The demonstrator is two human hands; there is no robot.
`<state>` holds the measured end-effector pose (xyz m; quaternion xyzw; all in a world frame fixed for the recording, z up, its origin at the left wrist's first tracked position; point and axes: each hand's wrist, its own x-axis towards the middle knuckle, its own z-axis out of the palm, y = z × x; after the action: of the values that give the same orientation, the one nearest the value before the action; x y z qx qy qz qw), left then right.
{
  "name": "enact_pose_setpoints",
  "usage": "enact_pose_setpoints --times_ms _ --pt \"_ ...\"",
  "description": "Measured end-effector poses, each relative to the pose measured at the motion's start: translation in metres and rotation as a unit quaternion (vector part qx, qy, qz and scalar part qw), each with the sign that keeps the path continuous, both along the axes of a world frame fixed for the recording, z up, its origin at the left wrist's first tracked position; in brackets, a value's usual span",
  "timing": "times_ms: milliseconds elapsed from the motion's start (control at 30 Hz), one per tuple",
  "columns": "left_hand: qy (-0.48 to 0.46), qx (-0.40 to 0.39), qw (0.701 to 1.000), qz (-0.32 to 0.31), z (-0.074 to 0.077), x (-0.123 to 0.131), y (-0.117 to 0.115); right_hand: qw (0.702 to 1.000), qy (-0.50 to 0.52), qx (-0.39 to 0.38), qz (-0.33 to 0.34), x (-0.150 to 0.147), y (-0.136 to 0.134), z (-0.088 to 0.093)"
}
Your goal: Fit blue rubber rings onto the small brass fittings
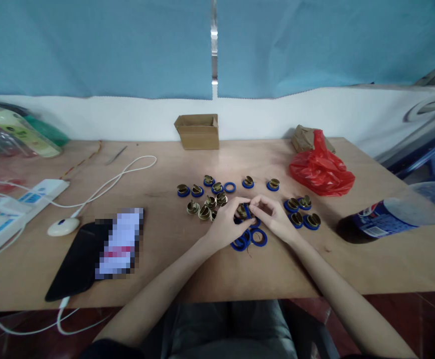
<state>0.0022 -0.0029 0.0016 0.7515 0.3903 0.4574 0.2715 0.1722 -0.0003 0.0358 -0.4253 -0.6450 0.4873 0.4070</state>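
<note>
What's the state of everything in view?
Left hand: pinching blue-ringed brass-coloured metal piece
Right hand: pinching same piece
Brown cardboard box: open at top
Red plastic bag: gathered at top
Blue-labelled clear plastic bottle: partly filled
White plastic power strip: plug inserted
Rectangular phone: screen lit

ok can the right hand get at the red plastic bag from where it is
Probably yes: the red plastic bag lies ahead and rightward, with only low, blue-ringed golden pieces between. The right hand would likely have to leave the piece in the left hand first.
</note>
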Motion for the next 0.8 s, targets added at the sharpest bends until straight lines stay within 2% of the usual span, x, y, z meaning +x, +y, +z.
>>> enact_pose_setpoints --times_ms 433,800 --pt "0.008 -0.016 1.000 -0.024 0.0021 -0.0014 0.0009 0.999 -0.026 0.027 0.002 -0.0008 -0.0013 -0.0006" --pt "0.031 -0.016 0.999 -0.021 0.0012 -0.0027 0.0004 0.995 -0.070 0.065 0.009 0.0020 -0.0004 -0.0063"
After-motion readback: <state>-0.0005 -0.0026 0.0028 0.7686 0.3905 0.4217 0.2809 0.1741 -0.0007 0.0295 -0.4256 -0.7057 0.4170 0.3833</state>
